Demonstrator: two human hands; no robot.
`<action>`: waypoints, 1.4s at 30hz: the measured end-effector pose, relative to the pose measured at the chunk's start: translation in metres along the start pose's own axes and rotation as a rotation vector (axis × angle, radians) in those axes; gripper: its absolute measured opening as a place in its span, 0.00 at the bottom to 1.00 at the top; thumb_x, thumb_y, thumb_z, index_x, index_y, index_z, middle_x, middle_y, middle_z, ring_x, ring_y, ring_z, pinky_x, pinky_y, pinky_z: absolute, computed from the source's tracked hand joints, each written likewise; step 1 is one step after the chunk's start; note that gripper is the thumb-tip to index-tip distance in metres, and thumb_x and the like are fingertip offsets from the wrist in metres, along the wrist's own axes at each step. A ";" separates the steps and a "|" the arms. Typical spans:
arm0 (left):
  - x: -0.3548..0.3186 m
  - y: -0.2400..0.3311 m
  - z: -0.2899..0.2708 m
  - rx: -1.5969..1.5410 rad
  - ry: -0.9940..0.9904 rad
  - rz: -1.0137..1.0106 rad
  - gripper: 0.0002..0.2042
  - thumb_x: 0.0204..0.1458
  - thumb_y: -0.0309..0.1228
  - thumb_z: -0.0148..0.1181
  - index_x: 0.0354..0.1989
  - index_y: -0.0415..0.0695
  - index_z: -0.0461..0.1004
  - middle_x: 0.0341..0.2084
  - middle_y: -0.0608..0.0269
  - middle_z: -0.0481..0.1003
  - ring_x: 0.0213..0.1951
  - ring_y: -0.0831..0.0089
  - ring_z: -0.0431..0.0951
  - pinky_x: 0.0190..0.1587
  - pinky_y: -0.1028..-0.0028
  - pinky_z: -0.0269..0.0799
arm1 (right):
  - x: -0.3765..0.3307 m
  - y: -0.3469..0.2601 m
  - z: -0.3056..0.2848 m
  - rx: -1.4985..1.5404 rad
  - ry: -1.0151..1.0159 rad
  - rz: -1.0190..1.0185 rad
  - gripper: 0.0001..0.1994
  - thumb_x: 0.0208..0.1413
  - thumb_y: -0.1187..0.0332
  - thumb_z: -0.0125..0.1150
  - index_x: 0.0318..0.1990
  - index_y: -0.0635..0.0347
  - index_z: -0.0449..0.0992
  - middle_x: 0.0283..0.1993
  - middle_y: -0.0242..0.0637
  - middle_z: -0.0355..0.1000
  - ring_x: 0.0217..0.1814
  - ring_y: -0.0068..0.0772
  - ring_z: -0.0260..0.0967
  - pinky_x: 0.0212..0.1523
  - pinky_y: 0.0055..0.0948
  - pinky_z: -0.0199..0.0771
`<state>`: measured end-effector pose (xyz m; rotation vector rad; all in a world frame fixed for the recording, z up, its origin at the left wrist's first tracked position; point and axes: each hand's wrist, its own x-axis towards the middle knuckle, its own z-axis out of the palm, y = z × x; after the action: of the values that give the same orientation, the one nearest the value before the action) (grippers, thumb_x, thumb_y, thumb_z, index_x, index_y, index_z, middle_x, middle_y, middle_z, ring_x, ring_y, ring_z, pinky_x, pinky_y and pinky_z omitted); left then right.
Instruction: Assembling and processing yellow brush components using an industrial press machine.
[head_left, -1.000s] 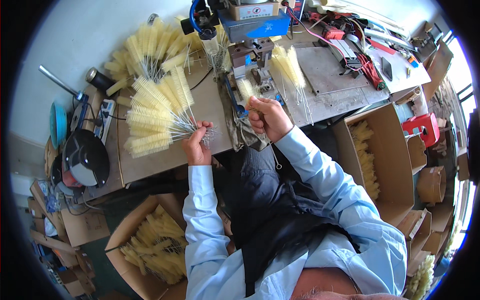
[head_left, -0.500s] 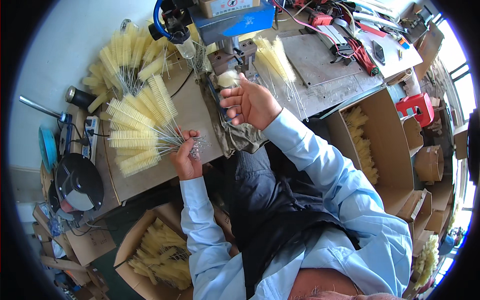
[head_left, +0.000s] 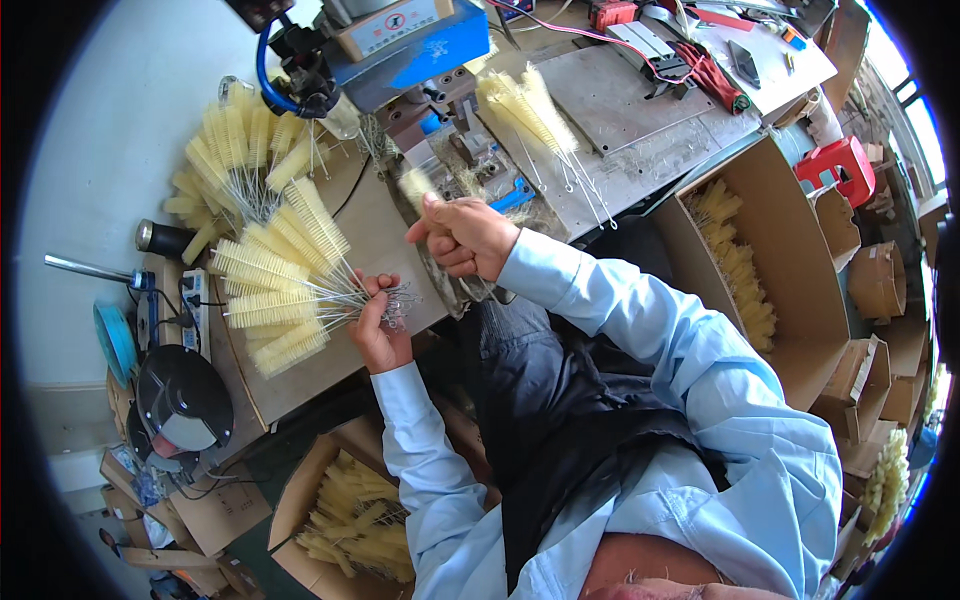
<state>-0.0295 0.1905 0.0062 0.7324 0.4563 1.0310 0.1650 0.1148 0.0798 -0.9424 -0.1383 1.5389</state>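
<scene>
My left hand (head_left: 382, 338) is closed round the looped wire ends of a fanned bundle of bottle brushes (head_left: 278, 278), their pale yellow bristle heads spread leftward over the table (head_left: 385, 210). My right hand (head_left: 470, 238) is pinched on a single bottle brush (head_left: 414, 186). Only its blurred bristle end shows beyond the thumb; its wire is mostly hidden by the hand. Just beyond that hand stands a blue bench press (head_left: 415, 65), with metal jaws and a blue-handled part (head_left: 515, 195) beneath it.
More brushes (head_left: 235, 140) are heaped at the table's back left, and several others (head_left: 530, 110) lie right of the press. Cardboard boxes with brushes stand at the lower left (head_left: 300, 480) and right (head_left: 790, 260). A black round device (head_left: 185, 400) sits at the left edge.
My right hand has drawn the single brush away from the press jaws, leftward and nearer to me. My left hand still grips the bundle. The whole view has shifted a little.
</scene>
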 end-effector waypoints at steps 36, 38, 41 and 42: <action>0.002 0.003 -0.001 -0.059 0.055 -0.021 0.13 0.59 0.30 0.56 0.49 0.38 0.66 0.30 0.63 0.71 0.41 0.66 0.74 0.56 0.58 0.70 | -0.026 -0.058 -0.091 -0.222 0.145 -0.250 0.23 0.67 0.49 0.47 0.40 0.64 0.72 0.19 0.29 0.62 0.12 0.17 0.48 0.13 0.22 0.48; 0.006 -0.002 -0.005 -0.093 0.033 -0.035 0.13 0.57 0.27 0.57 0.48 0.38 0.67 0.30 0.62 0.72 0.41 0.66 0.74 0.57 0.58 0.70 | -0.025 -0.082 -0.109 -0.388 0.234 -0.350 0.24 0.65 0.48 0.51 0.41 0.67 0.74 0.22 0.32 0.66 0.13 0.17 0.51 0.12 0.22 0.50; 0.007 0.002 -0.008 -0.190 -0.020 -0.052 0.12 0.57 0.25 0.57 0.48 0.37 0.68 0.33 0.59 0.73 0.42 0.63 0.75 0.59 0.57 0.69 | -0.014 -0.095 -0.128 -0.878 0.595 -0.783 0.24 0.62 0.50 0.55 0.47 0.68 0.73 0.35 0.42 0.75 0.28 0.30 0.70 0.26 0.31 0.69; 0.007 0.001 -0.005 -0.192 -0.025 -0.047 0.12 0.57 0.25 0.57 0.48 0.37 0.68 0.33 0.59 0.73 0.42 0.63 0.75 0.59 0.57 0.69 | -0.006 -0.093 -0.139 -1.080 0.810 -1.057 0.23 0.60 0.52 0.58 0.49 0.67 0.72 0.36 0.44 0.75 0.35 0.39 0.73 0.37 0.38 0.74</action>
<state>-0.0301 0.1989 0.0041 0.5601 0.3464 1.0048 0.3229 0.0715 0.0461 -1.8358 -0.7791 -0.0598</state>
